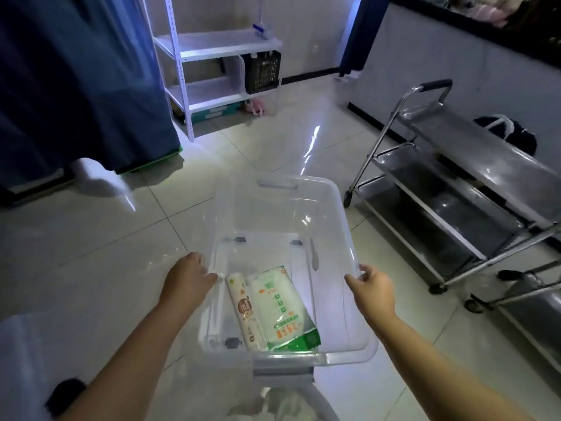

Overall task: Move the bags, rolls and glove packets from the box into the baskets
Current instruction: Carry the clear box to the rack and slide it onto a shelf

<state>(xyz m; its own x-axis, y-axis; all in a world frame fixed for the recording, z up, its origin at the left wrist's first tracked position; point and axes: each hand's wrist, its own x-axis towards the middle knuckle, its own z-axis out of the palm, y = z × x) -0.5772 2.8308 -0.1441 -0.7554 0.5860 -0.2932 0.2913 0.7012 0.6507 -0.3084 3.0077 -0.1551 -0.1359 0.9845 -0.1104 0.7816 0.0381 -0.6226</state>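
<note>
- Head view: you have the clear box [282,259] by its two long rims, low in the middle of the frame above the tiled floor [91,247].
- Your left hand [186,276] sits on the rim at 9 o'clock, fingers curled over the edge and gripping it.
- Your right hand [372,288] pinches the opposite rim at 3 o'clock, thumb on top, fingers under the lip.
- Only two things look left inside: a roll [244,311] and a white-and-green packet [282,311], lying side by side and touching, both slid to the 6 o'clock end nearest you.
- No baskets can be picked out for certain; a dark crate [262,71] sits on the white shelf [218,44] at 12 o'clock.
- Keep the box level, set it somewhere steady, then free one hand and lift the roll first.
</note>
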